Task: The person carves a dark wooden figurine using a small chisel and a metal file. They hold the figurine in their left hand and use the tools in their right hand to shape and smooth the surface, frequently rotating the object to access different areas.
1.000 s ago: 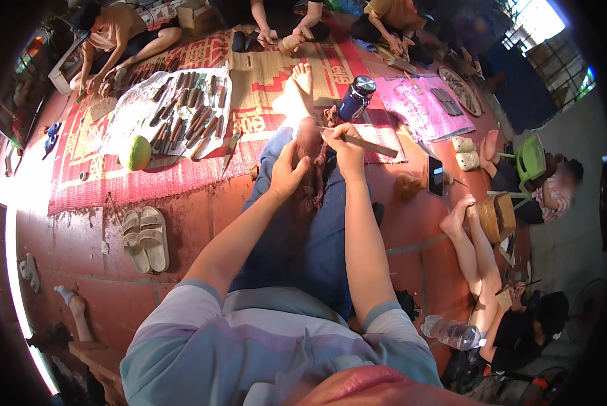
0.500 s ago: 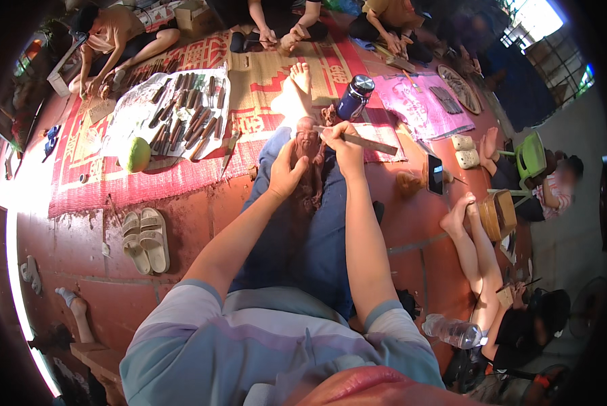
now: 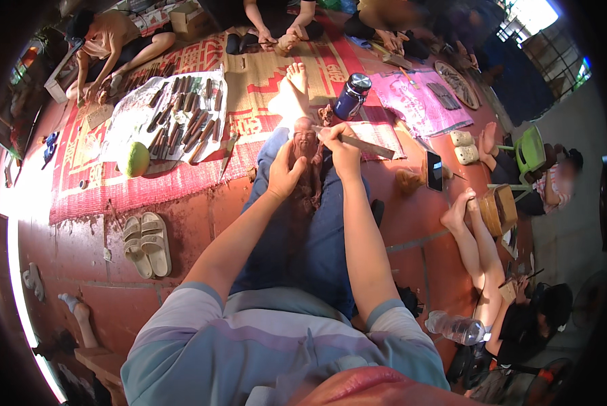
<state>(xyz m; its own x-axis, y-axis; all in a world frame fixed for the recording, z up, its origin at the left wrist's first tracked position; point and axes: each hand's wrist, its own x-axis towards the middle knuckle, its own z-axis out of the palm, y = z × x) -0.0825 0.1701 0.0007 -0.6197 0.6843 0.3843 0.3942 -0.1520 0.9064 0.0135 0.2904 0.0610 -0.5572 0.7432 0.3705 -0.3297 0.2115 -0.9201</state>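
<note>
A reddish-brown carved wooden figurine (image 3: 305,139) with a bald head and a beard stands between my thighs. My left hand (image 3: 288,170) is wrapped round its left side, thumb across the front. My right hand (image 3: 342,150) is closed on a flat metal chisel (image 3: 369,145). The shank sticks out to the right of my fist, while the tip meets the right side of the carved face. My fingers partly hide that contact. Jeans (image 3: 269,230) cover my legs under the figurine, and my bare foot (image 3: 295,84) rests on the mat beyond.
Several wooden-handled carving tools (image 3: 185,115) lie on a white sheet at left, near a green fruit (image 3: 135,160). A dark blue flask (image 3: 352,97) stands beyond my right hand. Beige sandals (image 3: 147,245) are at left; a phone (image 3: 434,170) leans at right. Other people sit around.
The whole view has shifted very slightly. Both hands keep their grips, with the chisel tip still at the figurine's face. A person at the far right of the mat has bent lower.
</note>
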